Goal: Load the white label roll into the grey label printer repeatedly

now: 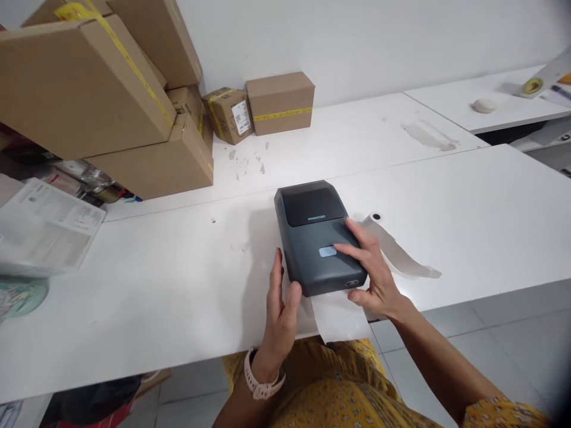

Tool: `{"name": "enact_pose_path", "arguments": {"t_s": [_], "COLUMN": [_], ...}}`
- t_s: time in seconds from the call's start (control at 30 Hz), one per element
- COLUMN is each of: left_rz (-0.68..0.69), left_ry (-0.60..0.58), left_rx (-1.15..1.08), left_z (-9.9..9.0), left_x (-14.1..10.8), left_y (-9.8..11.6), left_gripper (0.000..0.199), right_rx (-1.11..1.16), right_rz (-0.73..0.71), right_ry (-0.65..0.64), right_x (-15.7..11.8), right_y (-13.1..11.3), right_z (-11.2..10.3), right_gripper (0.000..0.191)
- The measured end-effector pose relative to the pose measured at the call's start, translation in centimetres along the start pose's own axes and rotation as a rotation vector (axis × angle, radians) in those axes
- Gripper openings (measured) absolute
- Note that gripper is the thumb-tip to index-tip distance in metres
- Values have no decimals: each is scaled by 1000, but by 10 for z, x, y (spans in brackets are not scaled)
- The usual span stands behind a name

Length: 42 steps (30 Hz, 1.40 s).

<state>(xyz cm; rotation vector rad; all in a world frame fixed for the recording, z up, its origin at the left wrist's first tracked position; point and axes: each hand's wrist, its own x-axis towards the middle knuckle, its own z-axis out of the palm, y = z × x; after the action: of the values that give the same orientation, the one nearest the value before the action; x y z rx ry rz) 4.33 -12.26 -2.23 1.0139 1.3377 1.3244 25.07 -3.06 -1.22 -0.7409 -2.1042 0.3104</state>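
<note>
A dark grey label printer (307, 261) with a glossy black window lies on the white table near its front edge. My right hand (375, 267) rests over its right side, fingers spread. One fingertip touches the right end of the pale blue button (328, 252), and the thumb is by the front right corner. Along the printer's left side, my left hand (281, 315) is upright with fingers stretched out; whether it touches the casing is hard to tell. White paper (341, 318) hangs from beneath the printer's front over the table edge.
Right of the printer lies a small paper roll (376, 217) with a loose curled strip (408, 261). Cardboard boxes (151, 166) are stacked at the back left; two smaller ones (281, 104) stand by the wall. A plastic-wrapped packet (53, 220) lies left. A tape roll (532, 87) is far right.
</note>
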Motion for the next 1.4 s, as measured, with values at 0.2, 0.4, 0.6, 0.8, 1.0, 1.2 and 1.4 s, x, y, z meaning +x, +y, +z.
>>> {"name": "enact_pose_path", "arguments": {"t_s": [0.2,0.4,0.6,0.8,1.0,1.2,1.4], "left_rz": [10,29,83,252,345,368,60], "left_ry": [-57,-45,-26,41,41,99,159], "left_rx": [-48,0,131,286,303,39,105], "left_z": [1,7,5,3,1,-10,-11], "left_x": [-6,-6,-9,-7,0,58,110], "left_y": [-8,-11,-15,-16,2,39,30], "left_gripper": [73,83,83,67,63,47,44], "right_rx": [-192,-224,135,227,213,27,-14], "right_rz": [-10,11,337,456,431,159,11], "right_ry": [-31,-154,23,156,155,226,248], "right_x": [1,21,-9,-32,-18,65,176], "right_y": [-10,-12,1,-7,-10,-15,31], "right_z": [-5,-15,-6,21,12,-23,-35], "right_gripper": [59,39,52,69,71,73,63]}}
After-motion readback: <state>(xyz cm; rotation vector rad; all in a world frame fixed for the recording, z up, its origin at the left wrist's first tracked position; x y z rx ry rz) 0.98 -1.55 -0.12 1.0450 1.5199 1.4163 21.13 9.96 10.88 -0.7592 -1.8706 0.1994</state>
